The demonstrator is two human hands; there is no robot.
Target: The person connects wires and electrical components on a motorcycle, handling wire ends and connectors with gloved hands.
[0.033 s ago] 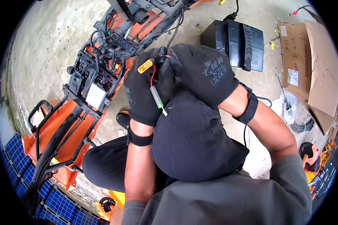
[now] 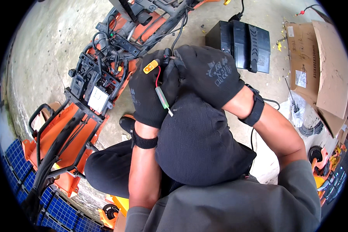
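Note:
Both my hands wear black work gloves and meet just beyond my raised knee. My left hand (image 2: 152, 92) is closed on a cable connector (image 2: 167, 55), a small black piece at the end of a black cable. A yellow plug (image 2: 150, 67) lies against the back of that hand. From beside it runs a thin red wire (image 2: 157, 78) to a green sleeve (image 2: 161, 97) with a pale tip hanging over the knee. My right hand (image 2: 210, 77) is closed at the connector's right side, fingers curled inward. Whatever its fingertips pinch is mostly hidden.
An orange and black vehicle frame (image 2: 85, 131) with exposed wiring slants along the left. Beyond my right hand stands a black battery box (image 2: 239, 44) with a handle. At the right are an open cardboard box (image 2: 305, 62) and a coil of dark cable (image 2: 311, 129).
Hardly anything differs. The yellow plug and green sleeve have shifted very slightly to the right with my left hand; both hands keep their hold.

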